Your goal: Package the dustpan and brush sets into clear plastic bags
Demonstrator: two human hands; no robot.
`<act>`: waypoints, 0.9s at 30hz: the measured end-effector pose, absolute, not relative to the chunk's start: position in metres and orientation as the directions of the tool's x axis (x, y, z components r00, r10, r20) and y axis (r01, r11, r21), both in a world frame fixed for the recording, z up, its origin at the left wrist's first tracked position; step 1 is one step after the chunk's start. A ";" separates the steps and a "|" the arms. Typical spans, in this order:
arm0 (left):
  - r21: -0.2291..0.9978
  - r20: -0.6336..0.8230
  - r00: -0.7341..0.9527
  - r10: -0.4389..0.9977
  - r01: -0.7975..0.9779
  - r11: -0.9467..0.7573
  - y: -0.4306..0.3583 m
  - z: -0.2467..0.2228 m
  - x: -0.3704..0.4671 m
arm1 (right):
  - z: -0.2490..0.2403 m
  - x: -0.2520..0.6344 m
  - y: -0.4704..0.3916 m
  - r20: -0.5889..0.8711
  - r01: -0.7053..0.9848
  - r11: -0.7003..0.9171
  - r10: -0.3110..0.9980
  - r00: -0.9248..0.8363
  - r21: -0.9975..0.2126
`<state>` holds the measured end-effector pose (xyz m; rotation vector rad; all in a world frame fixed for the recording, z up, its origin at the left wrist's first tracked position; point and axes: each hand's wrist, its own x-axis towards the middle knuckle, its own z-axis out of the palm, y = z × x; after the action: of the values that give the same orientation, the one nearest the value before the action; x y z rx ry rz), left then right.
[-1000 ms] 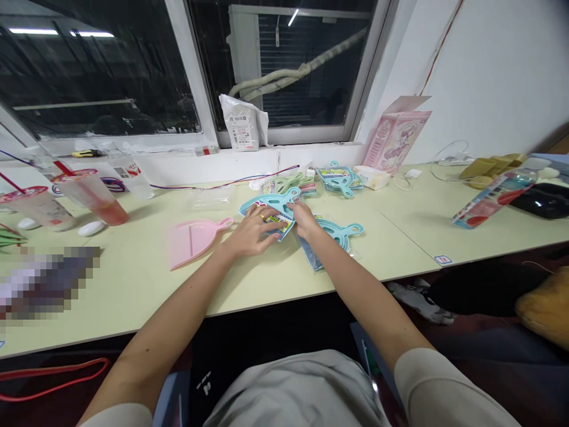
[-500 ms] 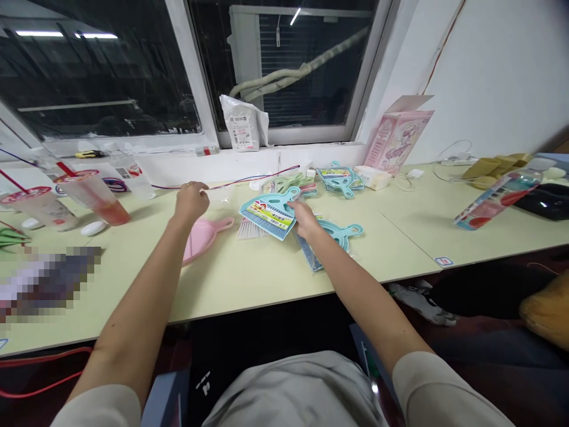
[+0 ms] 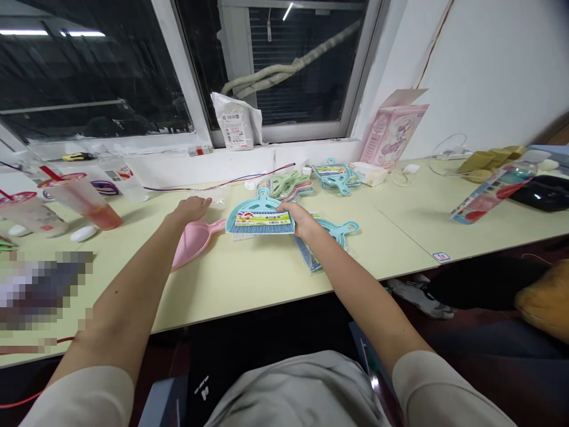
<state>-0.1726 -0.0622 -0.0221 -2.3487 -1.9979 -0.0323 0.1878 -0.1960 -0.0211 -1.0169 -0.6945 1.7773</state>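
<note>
My right hand [image 3: 296, 218] grips the right side of a light blue dustpan and brush set [image 3: 262, 220], held above the table with its label facing me and its handle pointing away. My left hand [image 3: 192, 209] is just behind a pink dustpan [image 3: 194, 243], fingers stretched to the right and holding nothing I can see. Close to those fingers lies a clear plastic bag [image 3: 217, 196]. White bristles [image 3: 243, 237] show partly from beneath the held set. Another bagged blue set [image 3: 335, 231] lies behind my right wrist.
Green and pink sets [image 3: 288, 185] and more blue sets [image 3: 335, 175] lie toward the window. Drink cups [image 3: 86, 198] stand at the left. On the right are a pink box [image 3: 393, 130] and a bottle [image 3: 493, 193]. A thin cable [image 3: 186, 188] runs along the back.
The blue set has turned level, its label now straight, and has shifted slightly left with my right hand. My left hand has lowered toward the table behind the pink dustpan.
</note>
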 end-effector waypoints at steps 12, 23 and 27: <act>-0.018 0.363 0.188 0.913 0.981 -0.194 -0.141 0.008 -0.104 | -0.018 0.191 -0.197 -0.286 -0.459 -0.467 0.866 -0.410 -0.756; 0.675 0.306 0.058 0.950 0.691 -0.259 -0.184 0.017 -0.072 | -0.015 0.191 -0.205 -0.217 -0.360 -0.477 0.794 -0.567 -0.802; 0.666 0.256 0.108 0.961 0.700 -0.256 -0.185 0.017 -0.074 | -0.013 0.191 -0.208 -0.322 -0.270 -0.493 0.809 -0.492 -0.827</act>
<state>-0.0744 -0.1850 0.0172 -2.5877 -2.0818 -1.2051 0.1907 -0.2080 -0.0132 -0.9542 -0.9529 2.0304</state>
